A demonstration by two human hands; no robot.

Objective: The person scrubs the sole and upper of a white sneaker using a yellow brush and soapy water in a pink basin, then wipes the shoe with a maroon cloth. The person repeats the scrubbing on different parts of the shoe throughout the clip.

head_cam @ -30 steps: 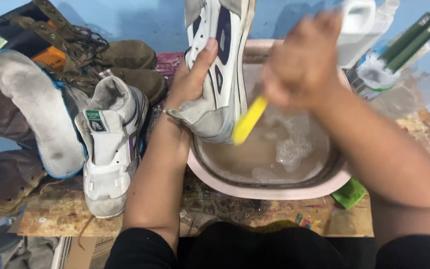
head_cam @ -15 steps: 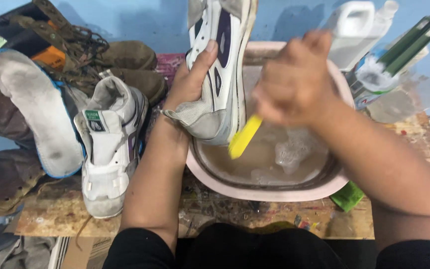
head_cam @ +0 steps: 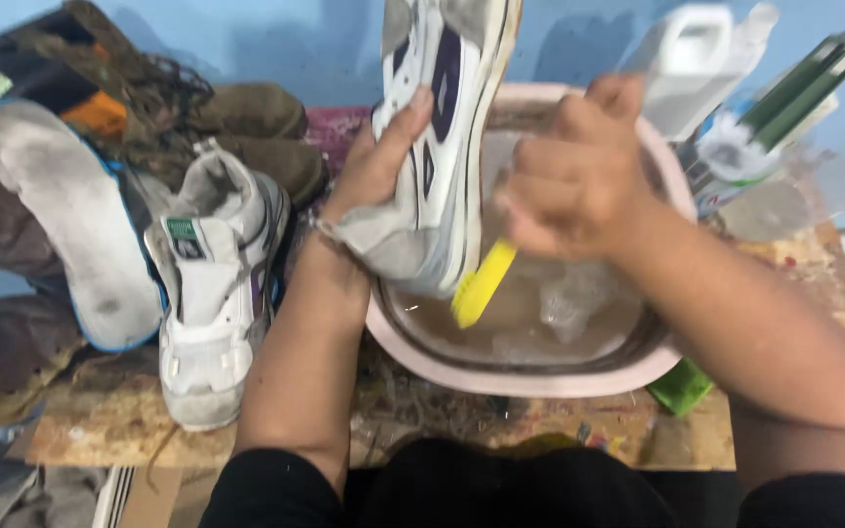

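Step in hand: scrubbing, by my judgement; the sneaker (head_cam: 442,127) is held heel-down over the basin (head_cam: 530,376) with the brush (head_cam: 481,284) against its sole edge.
Left hand: left hand (head_cam: 374,166) closed around the sneaker's side near the heel, thumb along the upper, fingers hidden behind.
Right hand: right hand (head_cam: 569,166) clenched on the yellow brush; only the lower end of the brush shows below the fist. Hand blurred.
Sneaker: upper centre of the frame, white and grey with dark purple panels, toe running out of the top edge, heel just above the water.
Basin: pink, centre of the frame, holding murky water (head_cam: 530,313) with some foam.
Next move calls for: a firm left-hand hold so the sneaker does not twist, and strokes kept along the sole edge, over the basin so runoff falls inside. Judgement only.
Surroundings: second sneaker (head_cam: 212,293) lower left on the table (head_cam: 129,420); insole (head_cam: 70,225) and brown boots (head_cam: 178,108) upper left; white jug (head_cam: 691,59) and bottles (head_cam: 784,108) upper right; green cloth (head_cam: 682,386) under the basin's right rim.
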